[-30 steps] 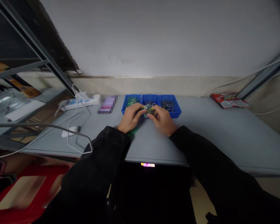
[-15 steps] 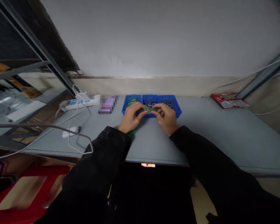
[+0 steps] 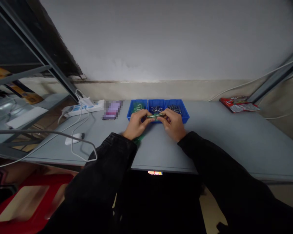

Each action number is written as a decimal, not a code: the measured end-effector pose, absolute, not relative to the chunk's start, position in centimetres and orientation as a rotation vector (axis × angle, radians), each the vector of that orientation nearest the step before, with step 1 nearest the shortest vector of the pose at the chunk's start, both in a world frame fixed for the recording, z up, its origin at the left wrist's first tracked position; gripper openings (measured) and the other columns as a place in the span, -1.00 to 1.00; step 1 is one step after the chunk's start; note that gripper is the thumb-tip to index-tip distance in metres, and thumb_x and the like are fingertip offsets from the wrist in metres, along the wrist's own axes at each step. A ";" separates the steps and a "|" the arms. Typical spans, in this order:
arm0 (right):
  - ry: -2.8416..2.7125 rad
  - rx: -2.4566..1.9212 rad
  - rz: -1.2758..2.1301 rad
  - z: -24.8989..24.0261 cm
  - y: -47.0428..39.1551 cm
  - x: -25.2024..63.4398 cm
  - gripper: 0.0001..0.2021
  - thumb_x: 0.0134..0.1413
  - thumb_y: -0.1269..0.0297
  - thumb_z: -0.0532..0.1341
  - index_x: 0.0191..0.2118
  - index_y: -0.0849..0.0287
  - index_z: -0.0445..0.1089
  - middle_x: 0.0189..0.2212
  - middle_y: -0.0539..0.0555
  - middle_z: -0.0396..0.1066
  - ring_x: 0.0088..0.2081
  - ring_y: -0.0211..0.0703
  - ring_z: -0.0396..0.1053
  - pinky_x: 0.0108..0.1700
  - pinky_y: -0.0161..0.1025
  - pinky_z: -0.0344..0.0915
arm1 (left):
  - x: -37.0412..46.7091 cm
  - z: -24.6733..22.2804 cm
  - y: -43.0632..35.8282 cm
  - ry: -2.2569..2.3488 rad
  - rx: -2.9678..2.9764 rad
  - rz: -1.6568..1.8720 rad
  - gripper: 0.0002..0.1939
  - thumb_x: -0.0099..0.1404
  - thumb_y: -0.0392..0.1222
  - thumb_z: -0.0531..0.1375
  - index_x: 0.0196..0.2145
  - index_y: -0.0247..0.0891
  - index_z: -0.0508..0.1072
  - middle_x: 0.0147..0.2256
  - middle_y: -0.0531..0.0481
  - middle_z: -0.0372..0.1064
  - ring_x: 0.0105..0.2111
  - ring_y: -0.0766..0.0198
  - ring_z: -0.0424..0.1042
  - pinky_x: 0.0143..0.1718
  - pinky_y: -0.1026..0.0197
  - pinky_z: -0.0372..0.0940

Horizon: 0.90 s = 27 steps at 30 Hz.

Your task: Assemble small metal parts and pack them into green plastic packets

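Between both hands, a small green packet point(image 3: 155, 116) is stretched level, just over the front edge of the blue bins. My left hand point(image 3: 137, 124) pinches its left end, and my right hand point(image 3: 173, 124) pinches its right end. Behind the hands stand three joined blue bins: the left bin point(image 3: 131, 110) holds green packets, the middle bin point(image 3: 150, 102) thin metal pieces, the right bin point(image 3: 185, 112) dark grey pieces. Green plastic point(image 3: 139, 139) lies on the table beside my left wrist.
On the grey table point(image 3: 224, 139), a power strip point(image 3: 97, 105) with white cables and a blurred purple object point(image 3: 113, 109) lie to the left. A white adapter point(image 3: 73, 138) is nearer. A red wrapper point(image 3: 239, 104) lies at the back right. A red stool point(image 3: 39, 198) stands below left.
The green packet has turned in my fingers and now looks thinner and straighter. Both hands have stayed almost in place, still pinching it.
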State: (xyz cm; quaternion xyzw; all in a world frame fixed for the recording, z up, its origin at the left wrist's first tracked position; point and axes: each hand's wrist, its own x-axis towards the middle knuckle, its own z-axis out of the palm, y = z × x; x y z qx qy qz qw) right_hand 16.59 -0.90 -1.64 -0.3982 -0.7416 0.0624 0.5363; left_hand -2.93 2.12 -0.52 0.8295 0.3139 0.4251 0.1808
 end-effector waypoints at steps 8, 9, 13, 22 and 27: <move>-1.607 -0.913 0.423 -2.0 -1.2 16.0 -0.74 0.25 0.31 0.22 0.02 0.12 0.23 -0.52 -0.16 0.20 -0.60 -0.37 0.19 -0.50 -0.35 0.14 | -2.6 -0.8 2.0 0.874 2.144 1.302 -0.79 0.41 -0.08 0.21 -0.07 -0.17 0.33 -0.41 0.07 0.37 -0.43 0.29 0.34 -0.32 0.19 0.28; -1.617 -0.910 0.423 -1.9 -1.3 16.0 -0.79 0.26 0.30 0.21 -0.03 0.12 0.26 -0.52 -0.15 0.21 -0.60 -0.38 0.20 -0.51 -0.35 0.13 | -2.6 -0.8 2.0 0.863 2.179 1.282 -0.84 0.44 -0.09 0.17 -0.09 -0.18 0.35 -0.36 0.04 0.40 -0.39 0.27 0.37 -0.29 0.18 0.30; -1.623 -0.927 0.435 -1.6 -1.5 16.3 -0.89 0.31 0.25 0.16 -0.22 0.16 0.36 -0.51 -0.06 0.34 -0.59 -0.36 0.28 -0.51 -0.34 0.21 | -2.9 -0.4 2.0 0.860 2.299 1.186 -0.79 0.49 -0.17 0.04 -0.03 -0.17 0.42 -0.12 -0.06 0.48 -0.18 0.18 0.46 -0.09 0.08 0.35; -1.656 -0.951 0.385 -2.1 -1.1 16.5 -0.82 0.19 0.30 0.24 -0.10 0.18 0.46 -0.31 0.08 0.56 -0.43 -0.23 0.48 -0.44 -0.32 0.31 | -3.1 -0.6 2.5 0.936 2.356 1.204 -0.77 0.36 -0.17 0.24 -0.03 -0.20 0.48 -0.17 -0.07 0.48 -0.21 0.17 0.43 -0.20 0.14 0.32; -1.754 -1.033 0.441 -2.1 -1.1 16.7 -0.74 0.26 0.12 0.23 -0.37 0.18 0.39 -0.61 -0.06 0.33 -0.58 -0.31 0.21 -0.46 -0.31 0.15 | -3.2 0.0 2.1 0.959 2.387 1.113 -0.61 0.39 0.04 0.22 -0.49 -0.28 0.42 -0.55 0.08 0.20 -0.51 0.30 0.17 -0.41 0.19 0.10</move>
